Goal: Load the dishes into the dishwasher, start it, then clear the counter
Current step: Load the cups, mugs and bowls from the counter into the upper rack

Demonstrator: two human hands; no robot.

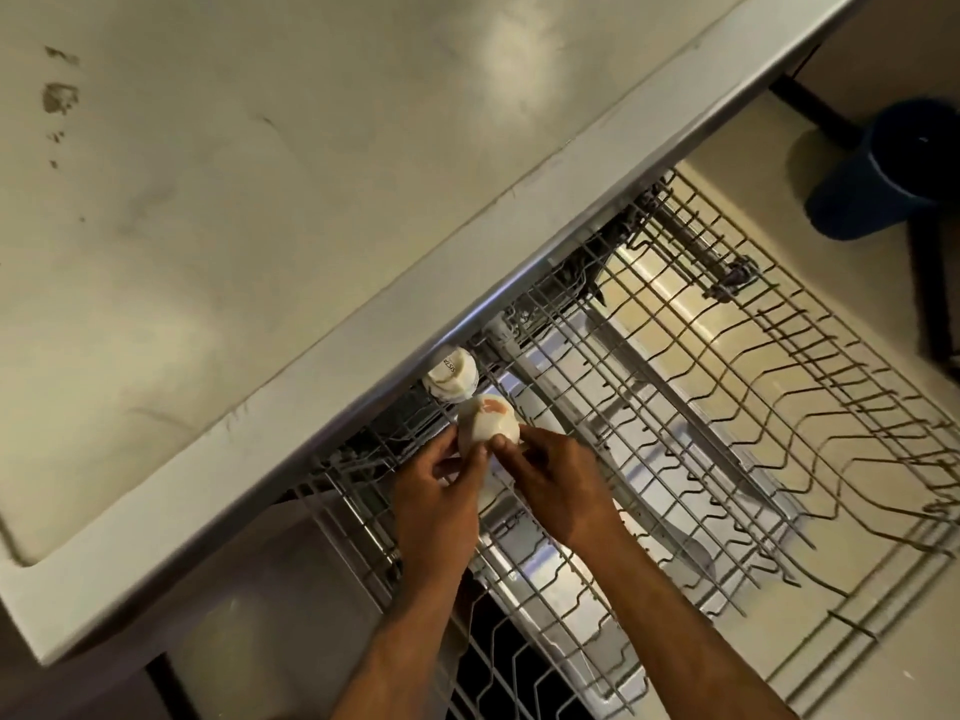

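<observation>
A white cup with a reddish mark sits upside down at the back left of the pulled-out upper dishwasher rack. My left hand and my right hand both hold it by its sides with curled fingertips. A second white cup with lettering stands upside down just behind it, partly under the counter edge. Below the upper rack I can see the lower rack pulled out over the open door.
The pale counter fills the upper left, with a few dark stains near its far side. A dark blue bin stands on the floor at the upper right. A dark gap shows beneath the rack at the bottom.
</observation>
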